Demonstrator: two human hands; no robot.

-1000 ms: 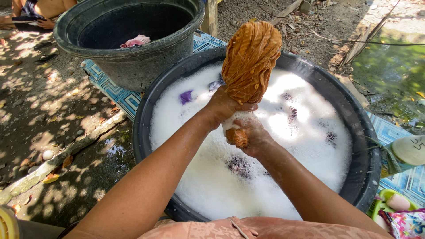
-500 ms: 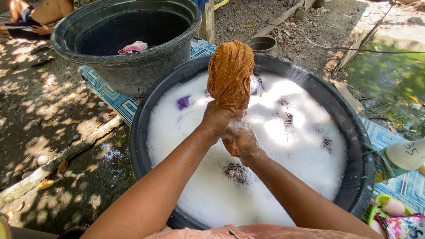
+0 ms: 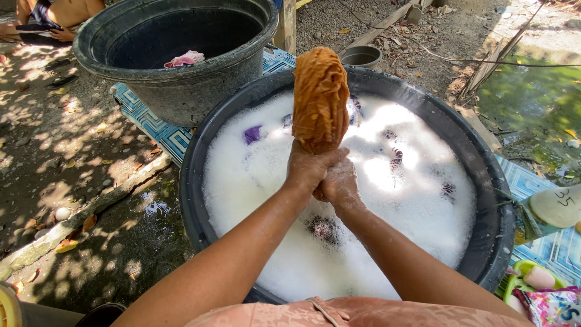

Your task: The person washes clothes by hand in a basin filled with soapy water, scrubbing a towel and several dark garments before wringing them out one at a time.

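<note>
Above the big black basin (image 3: pixel 484 200) of white suds (image 3: pixel 290 254), both hands clamp the lower end of a twisted orange cloth (image 3: pixel 320 97), holding it over the basin's middle. The left hand (image 3: pixel 310 166) wraps around the neck of the roll, fingers closed tight on it, and the right hand (image 3: pixel 339 184) grips just beneath and against it, also closed around the cloth. The bundle stands nearly upright, its long axis running from the hands up and away from the person, the thick rounded end topmost and pointing toward the basin's far rim. Wringing it well seems to call for opposing twists from the two fists, keeping the roll over the foam so the runoff falls back inside. Beyond the basin's far-left rim stands a second dark tub (image 3: pixel 175 79) with a pink cloth (image 3: pixel 185 59) inside.
</note>
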